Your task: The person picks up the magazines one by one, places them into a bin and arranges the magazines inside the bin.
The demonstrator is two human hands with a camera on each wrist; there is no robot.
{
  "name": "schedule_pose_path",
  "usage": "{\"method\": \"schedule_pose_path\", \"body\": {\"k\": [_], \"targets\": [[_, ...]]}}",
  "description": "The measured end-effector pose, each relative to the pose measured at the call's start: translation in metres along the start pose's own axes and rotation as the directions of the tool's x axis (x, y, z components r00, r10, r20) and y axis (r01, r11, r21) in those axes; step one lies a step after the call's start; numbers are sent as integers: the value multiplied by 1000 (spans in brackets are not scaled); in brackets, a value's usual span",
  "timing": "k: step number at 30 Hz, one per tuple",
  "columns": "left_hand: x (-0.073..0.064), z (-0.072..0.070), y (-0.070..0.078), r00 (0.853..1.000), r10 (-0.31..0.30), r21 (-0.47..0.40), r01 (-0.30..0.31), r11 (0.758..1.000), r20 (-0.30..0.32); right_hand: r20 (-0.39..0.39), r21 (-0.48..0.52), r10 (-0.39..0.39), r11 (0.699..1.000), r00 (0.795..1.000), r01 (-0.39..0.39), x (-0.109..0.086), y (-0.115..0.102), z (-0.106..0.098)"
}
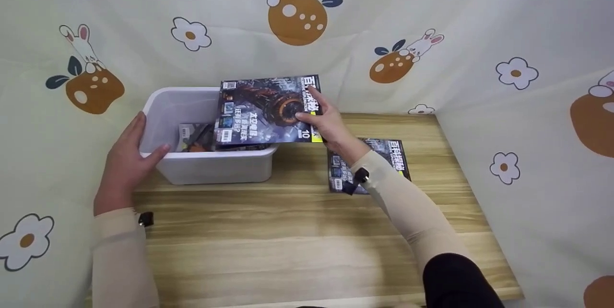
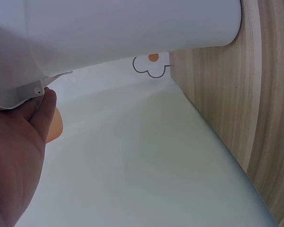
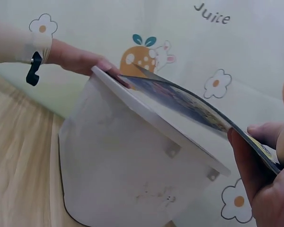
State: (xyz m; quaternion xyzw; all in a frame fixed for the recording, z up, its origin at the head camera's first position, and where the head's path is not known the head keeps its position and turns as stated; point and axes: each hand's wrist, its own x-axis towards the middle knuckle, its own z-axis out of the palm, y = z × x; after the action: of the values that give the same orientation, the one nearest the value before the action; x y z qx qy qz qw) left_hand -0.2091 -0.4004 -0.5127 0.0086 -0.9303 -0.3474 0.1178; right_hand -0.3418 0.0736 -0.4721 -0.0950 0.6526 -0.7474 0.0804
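A white plastic storage bin [image 1: 216, 169] stands at the back left of the wooden table. My left hand [image 1: 125, 161] grips its left rim, the thumb over the front corner and the fingers along the outer side; in the left wrist view the fingers [image 2: 46, 111] reach under the lip. My right hand [image 1: 333, 125] pinches a dark-covered magazine [image 1: 264, 111] by its right edge, thumb on top. That magazine overlaps the right half of the bin's opening, and in the right wrist view it bends slightly above the rim. Inside the bin, another magazine [image 1: 194, 136] shows partly beneath it.
Another magazine [image 1: 387, 149] lies on the table [image 1: 268, 241] to the right of the bin, partly covered by my right forearm. A curtain [image 1: 355, 5] printed with rabbits, oranges and flowers hangs around the table's back and sides.
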Motion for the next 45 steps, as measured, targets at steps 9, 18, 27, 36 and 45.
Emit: {"method": "schedule_pose_path", "body": {"k": [9,18,27,36,45], "targets": [[2,1,-3,1000,-1,8,1,1000,-14,33,-67,-39,997,999,41,11,1,43],[2,2,-4,1000,0,10,1,1000,-21,32,-250,-42,967,999,49,16,2,81],[2,1,-5,1000,-10,17,10,1000,-13,25,-343,16,939,1000,-6,16,-6,117],[-1,0,-7,1000,-1,0,1,1000,-6,11,-364,75,929,997,-66,14,-2,146],[3,2,-6,999,42,-2,-42,999,-20,-12,-378,104,920,994,-101,14,4,159]]}}
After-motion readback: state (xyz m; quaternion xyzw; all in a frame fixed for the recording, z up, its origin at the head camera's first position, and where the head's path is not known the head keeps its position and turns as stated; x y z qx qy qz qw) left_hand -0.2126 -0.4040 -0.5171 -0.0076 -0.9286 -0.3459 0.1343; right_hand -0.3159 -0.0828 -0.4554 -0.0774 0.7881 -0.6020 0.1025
